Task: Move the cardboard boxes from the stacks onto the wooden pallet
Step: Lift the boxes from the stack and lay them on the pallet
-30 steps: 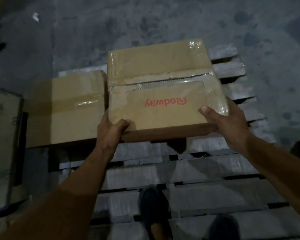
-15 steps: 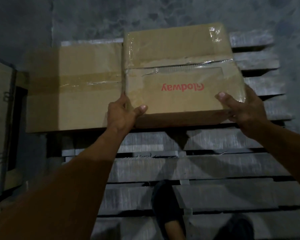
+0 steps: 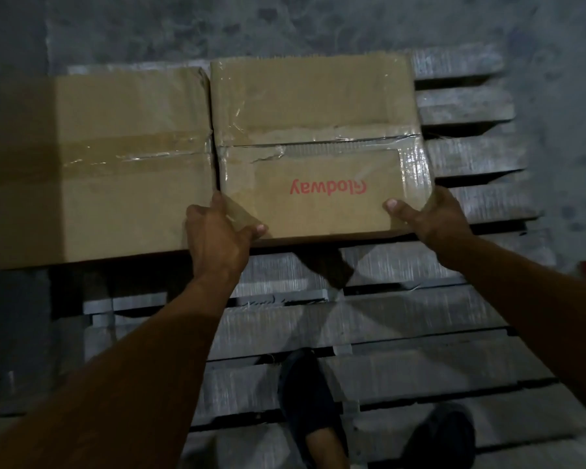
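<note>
- Cardboard boxes are absent from the near half of the wooden pallet [image 3: 403, 336]. Only bare slats show there, with the person's dark shoes [image 3: 313, 404] standing on them.
- Left hand [image 3: 217, 233] grasps the near left corner of the printed box [image 3: 318, 130], with the thumb laid on the top face and the fingers curled round the edge.
- Right hand [image 3: 432, 218] grasps the near right corner the same way, thumb on top.
- The printed box sits over the far slats, close against the plain box [image 3: 115, 170] on its left. In this dim light its near edge seems to hang just above a shadow, so it may not be fully set down.
- The plain box lies flat on the far left of the pallet, reaching past its left side, and I count it as placed. That makes one box delivered and a second on the point of being let go.
- Concrete floor [image 3: 285, 25] beyond the far edge shows no stacks, so how many boxes remain to fetch cannot be told.
</note>
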Demonstrator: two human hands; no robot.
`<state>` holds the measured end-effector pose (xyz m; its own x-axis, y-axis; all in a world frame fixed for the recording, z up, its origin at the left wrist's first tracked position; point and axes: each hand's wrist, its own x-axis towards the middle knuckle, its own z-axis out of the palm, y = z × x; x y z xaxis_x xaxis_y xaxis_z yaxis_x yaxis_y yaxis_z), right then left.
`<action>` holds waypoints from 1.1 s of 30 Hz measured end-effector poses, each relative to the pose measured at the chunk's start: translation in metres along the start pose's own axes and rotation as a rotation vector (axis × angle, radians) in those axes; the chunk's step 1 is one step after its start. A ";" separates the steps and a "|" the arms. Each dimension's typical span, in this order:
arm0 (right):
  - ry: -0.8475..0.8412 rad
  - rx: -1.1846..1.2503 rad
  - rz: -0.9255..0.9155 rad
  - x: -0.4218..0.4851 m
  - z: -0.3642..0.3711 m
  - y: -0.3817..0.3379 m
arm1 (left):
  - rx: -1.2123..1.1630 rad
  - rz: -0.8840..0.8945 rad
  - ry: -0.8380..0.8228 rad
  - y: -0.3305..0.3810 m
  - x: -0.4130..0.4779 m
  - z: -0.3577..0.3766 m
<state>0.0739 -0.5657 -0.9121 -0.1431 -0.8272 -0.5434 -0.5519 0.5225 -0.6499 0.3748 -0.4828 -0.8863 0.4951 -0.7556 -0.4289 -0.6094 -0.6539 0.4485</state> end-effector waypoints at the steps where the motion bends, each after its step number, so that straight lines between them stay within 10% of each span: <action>1: -0.008 -0.020 0.006 0.001 0.001 0.001 | 0.003 -0.005 0.012 0.001 -0.002 0.001; 21: 0.475 -0.050 -0.030 -0.067 -0.159 -0.003 | 0.272 0.783 -0.016 0.251 -0.065 0.000; 33: 0.851 0.158 0.395 -0.101 -0.370 0.187 | 0.345 1.149 -0.259 0.465 -0.198 0.174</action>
<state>-0.3188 -0.4608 -0.7816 -0.8804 -0.4251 -0.2105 -0.2270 0.7672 -0.5999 -0.1144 -0.6310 -0.7292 -0.5519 -0.8299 -0.0821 -0.7618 0.4617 0.4543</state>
